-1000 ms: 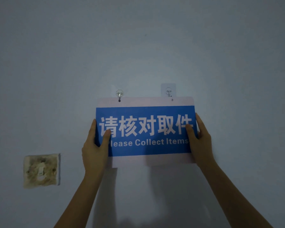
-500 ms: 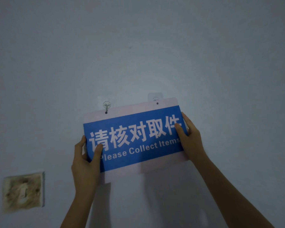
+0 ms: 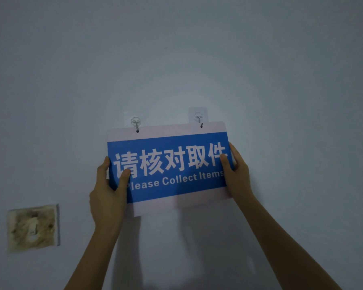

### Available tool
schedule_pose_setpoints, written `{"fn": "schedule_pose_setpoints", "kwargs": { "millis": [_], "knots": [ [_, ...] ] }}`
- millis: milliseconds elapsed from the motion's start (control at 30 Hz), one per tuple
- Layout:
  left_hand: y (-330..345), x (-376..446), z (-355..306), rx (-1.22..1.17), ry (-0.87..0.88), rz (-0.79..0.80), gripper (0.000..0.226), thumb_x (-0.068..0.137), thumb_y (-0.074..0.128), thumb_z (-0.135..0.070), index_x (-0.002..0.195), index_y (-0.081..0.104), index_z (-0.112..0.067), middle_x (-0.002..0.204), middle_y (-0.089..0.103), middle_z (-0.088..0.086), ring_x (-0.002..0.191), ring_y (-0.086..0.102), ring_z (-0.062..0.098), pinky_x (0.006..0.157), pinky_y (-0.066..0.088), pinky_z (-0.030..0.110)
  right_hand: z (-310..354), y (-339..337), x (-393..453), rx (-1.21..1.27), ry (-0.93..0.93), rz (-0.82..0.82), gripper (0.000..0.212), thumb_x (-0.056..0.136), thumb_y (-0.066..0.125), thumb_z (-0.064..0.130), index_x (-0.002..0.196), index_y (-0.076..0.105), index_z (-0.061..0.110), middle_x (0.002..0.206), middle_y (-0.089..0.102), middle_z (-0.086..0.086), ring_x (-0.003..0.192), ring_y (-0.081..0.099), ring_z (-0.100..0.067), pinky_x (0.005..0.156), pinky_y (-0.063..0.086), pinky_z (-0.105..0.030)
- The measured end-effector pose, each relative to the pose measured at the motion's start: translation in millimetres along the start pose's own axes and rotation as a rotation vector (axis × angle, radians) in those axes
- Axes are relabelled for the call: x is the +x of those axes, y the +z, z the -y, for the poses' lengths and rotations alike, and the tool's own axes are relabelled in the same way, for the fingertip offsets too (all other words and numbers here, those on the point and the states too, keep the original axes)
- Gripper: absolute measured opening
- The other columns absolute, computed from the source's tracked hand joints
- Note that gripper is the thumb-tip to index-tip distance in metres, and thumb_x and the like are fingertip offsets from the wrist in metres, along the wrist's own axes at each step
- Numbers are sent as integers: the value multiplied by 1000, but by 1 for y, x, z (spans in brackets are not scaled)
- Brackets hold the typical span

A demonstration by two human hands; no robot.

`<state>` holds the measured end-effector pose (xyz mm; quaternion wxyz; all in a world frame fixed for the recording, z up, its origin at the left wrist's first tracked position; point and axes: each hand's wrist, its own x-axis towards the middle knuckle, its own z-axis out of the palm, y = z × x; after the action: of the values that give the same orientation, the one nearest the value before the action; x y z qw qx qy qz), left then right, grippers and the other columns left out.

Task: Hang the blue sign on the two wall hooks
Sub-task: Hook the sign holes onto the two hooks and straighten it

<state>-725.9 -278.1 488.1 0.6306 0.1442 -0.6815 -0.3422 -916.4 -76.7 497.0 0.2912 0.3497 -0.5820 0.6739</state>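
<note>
The blue sign [image 3: 170, 164] with white lettering and a pale border lies flat against the wall, slightly tilted with its right end higher. My left hand [image 3: 108, 191] grips its lower left edge, thumb on the front. My right hand [image 3: 238, 172] grips its right edge the same way. Two clear stick-on hooks are on the wall above it: the left hook [image 3: 136, 122] reaches down into the sign's left hole, and the right hook [image 3: 198, 117] meets the right hole at the top border.
A stained, dirty wall switch plate [image 3: 33, 227] sits at the lower left. The surrounding wall [image 3: 281, 80] is plain and pale blue-grey, dimly lit, with my arms' shadows under the sign.
The sign's right end has come down and the tilt is smaller than half a second ago. The right hole now sits at the right hook, where before it was below and beside it.
</note>
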Motion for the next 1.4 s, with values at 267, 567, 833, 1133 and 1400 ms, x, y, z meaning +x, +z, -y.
{"fn": "schedule_pose_setpoints", "kwargs": {
  "millis": [267,567,833,1133,1400],
  "knots": [
    [-4,0,2,566,76,-94,59,91,52,-42,145,37,-23,108,48,18,81,49,28,58,35,33,-12,0,-11,-460,22,-112,47,91,60,29,136,51,19,119,50,-13,105,54,-28,84,51,-41],
    [28,-16,8,817,625,-29,60,86,57,-31,139,46,-5,143,49,20,135,35,33,109,26,45,-14,32,-45,-885,-547,15,53,96,34,30,144,32,7,152,33,-15,146,16,-27,116,24,-46],
    [65,-52,29,858,752,305,61,89,39,-29,144,31,-3,150,42,14,142,33,28,117,8,39,-22,76,-84,-840,-590,300,57,102,6,35,146,22,3,154,32,-14,145,16,-16,119,11,-37],
    [55,-46,43,874,701,381,64,100,14,-44,142,35,-1,147,46,13,139,35,24,118,5,34,-41,66,-83,-824,-581,276,58,102,11,36,145,22,-1,154,27,-15,149,-2,-12,120,10,-36],
    [16,-44,72,917,720,333,62,100,19,-42,142,29,2,146,45,17,140,27,24,119,5,32,-67,11,-73,-941,-503,266,60,102,11,35,145,25,-4,155,26,-16,149,-1,-13,121,8,-36]
  ]
}}
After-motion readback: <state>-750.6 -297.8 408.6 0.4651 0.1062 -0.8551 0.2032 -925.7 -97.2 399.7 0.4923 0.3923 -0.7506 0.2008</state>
